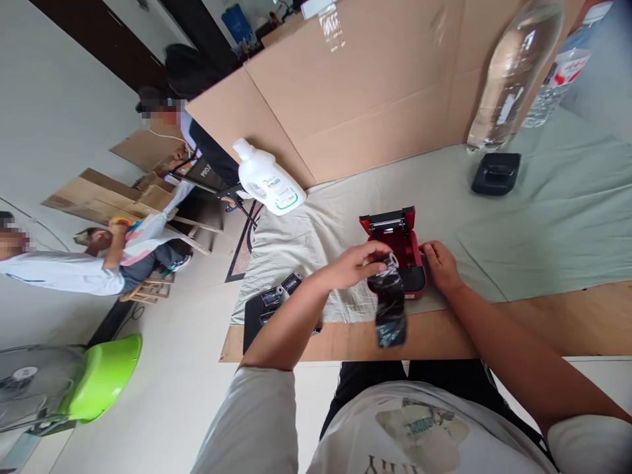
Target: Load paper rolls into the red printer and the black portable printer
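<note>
Red printer (401,253) lid open; black ribbon (391,306) hanging.

Red printer (402,247) mid-frame: smooth glossy plastic. Black strip (391,306) hanging from it: shiny, crinkled film. Table cover (543,217): matt pale-green cloth, creased. Table edge (567,326) lower right: bare smooth wood. Screen (370,85) at top: matt brown cardboard. White bottle (269,179): satin plastic. Clear bottle (513,72) upper right: glossy transparent plastic.

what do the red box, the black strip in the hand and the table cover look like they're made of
Red box: likely hard plastic, smooth with a slight sheen. Black strip: thin glossy film, crinkled and catching light, perhaps plastic ribbon. Table cover: pale green cloth, matte, creased and wrinkled.
</note>
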Demonstrator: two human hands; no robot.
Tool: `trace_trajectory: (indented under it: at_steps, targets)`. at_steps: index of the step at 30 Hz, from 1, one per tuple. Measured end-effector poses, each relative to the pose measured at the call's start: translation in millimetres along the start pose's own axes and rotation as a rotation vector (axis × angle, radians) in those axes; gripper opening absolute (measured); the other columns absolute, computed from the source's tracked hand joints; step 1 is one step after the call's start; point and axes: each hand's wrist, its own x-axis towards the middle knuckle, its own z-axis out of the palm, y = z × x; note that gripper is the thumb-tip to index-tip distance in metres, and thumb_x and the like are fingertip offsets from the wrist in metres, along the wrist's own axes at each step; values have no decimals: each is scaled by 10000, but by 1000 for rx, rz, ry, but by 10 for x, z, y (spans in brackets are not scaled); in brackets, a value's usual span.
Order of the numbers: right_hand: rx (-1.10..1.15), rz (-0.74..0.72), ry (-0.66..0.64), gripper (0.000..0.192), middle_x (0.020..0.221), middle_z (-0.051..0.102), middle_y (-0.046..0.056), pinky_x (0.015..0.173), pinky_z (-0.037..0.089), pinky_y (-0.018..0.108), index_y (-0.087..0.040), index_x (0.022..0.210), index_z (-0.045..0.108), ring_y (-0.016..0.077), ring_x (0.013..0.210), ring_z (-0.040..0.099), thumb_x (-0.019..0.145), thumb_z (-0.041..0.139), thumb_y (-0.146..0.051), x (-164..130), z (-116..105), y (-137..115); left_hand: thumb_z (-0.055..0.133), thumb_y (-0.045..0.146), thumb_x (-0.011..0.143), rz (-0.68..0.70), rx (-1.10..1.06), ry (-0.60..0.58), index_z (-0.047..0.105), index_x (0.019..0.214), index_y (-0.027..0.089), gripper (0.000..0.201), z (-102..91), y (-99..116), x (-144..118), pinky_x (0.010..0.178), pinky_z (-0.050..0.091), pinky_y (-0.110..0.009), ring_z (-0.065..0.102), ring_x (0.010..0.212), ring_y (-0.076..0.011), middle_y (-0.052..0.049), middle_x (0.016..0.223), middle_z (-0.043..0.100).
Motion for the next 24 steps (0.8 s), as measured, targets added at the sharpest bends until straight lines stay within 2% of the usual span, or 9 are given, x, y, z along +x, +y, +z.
trace_trajectory:
  at_steps: [2,5,8,11,15,18,21,22,24]
  targets:
    - [15,-6,17,464,881,704,71,798,490,398,-246,858,621,236,859,625,939,353,-615,1,0,-2,568,256,909,-50,222,38,636,1189,190,296,127,-57,324,947,507,-342,652,1070,-213,-88,1210,684]
    - [40,-10,35,448,867,703,61,788,494,386,-247,854,609,226,842,622,940,356,-606,3,0,-16,612,221,881,-175,538,-59,660,1163,183,289,262,-111,649,988,485,-368,653,1106,-247,-85,1196,710]
    - [61,4,31,446,879,706,63,803,495,393,-247,855,607,227,854,627,937,356,-607,5,2,-27,640,227,865,-248,692,-150,678,1137,156,284,342,-121,769,972,489,-389,664,1097,-282,-106,1159,729]
    - [74,15,25,450,884,707,67,807,493,402,-248,854,609,234,859,629,931,361,-615,8,5,-25,645,233,863,-232,686,-118,677,1146,155,296,381,-138,740,951,503,-388,670,1089,-284,-104,1165,729]
    - [76,12,19,454,858,698,58,787,496,396,-250,851,612,232,836,626,929,366,-624,17,8,-10,571,220,908,-94,552,118,686,1081,203,209,382,-162,564,917,520,-332,681,1027,-216,-55,1112,737]
    - [69,-1,12,467,844,691,59,777,497,392,-246,840,613,231,828,625,927,364,-632,26,13,4,464,270,969,112,502,464,674,1042,194,235,330,-184,444,939,507,-321,658,1022,-190,-75,1052,718]
    - [61,-2,14,469,858,699,63,779,497,394,-247,842,618,231,837,628,926,366,-633,29,14,8,416,443,993,206,578,781,619,1199,161,404,250,-256,410,1073,418,-415,543,1237,-253,-147,1247,630]
    - [60,1,16,466,866,703,65,782,497,396,-248,843,619,232,841,629,926,366,-630,28,11,6,385,496,997,200,597,811,578,1274,154,480,231,-290,409,1104,383,-438,494,1298,-268,-163,1316,589]
    - [60,5,18,461,873,708,67,789,499,402,-248,842,620,234,845,633,926,369,-625,24,3,-1,285,558,1009,169,600,769,499,1374,151,587,221,-359,398,1122,354,-443,457,1337,-268,-173,1368,552]
